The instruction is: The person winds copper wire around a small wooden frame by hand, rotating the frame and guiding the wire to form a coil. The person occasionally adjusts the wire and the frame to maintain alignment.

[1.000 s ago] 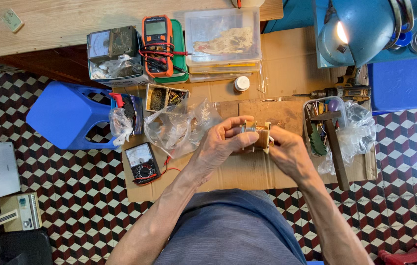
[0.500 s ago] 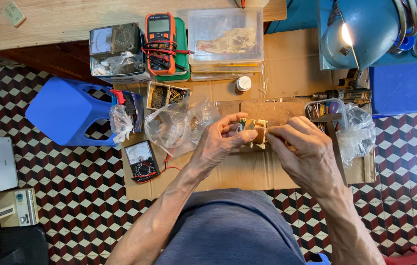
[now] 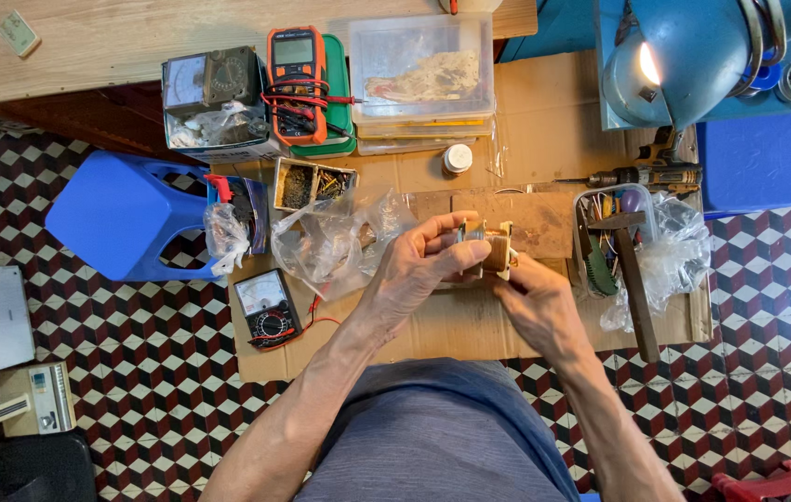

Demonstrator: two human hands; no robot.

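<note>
Head view, nearest first: two bare forearms reach out from a grey-blue lap toward a sheet of brown cardboard [image 3: 470, 325] spread on the chequered floor. The left hand [image 3: 418, 270] is curled around a small wound coil on a pale bobbin [image 3: 488, 246], thumb and fingers closed on its left end. The right hand [image 3: 535, 302] holds the same part from below and right, fingers pinched at its near edge. The coil is lifted just above the cardboard, between both hands, at mid-scene. It looks small and boxy, with cream flanges and a brownish wound middle; finer detail is too small to tell. Judging by this, the work on it seems under way, not finished: it is in the grip of both hands, not set down. Left of the hands lie a crumpled clear bag [image 3: 330, 242] and an analogue meter [image 3: 267, 309]. Right, a hammer [image 3: 632, 279] rests across a tub of tools. Farther off stand an orange multimeter [image 3: 295, 84] and a lit blue lamp [image 3: 684, 60].
</note>
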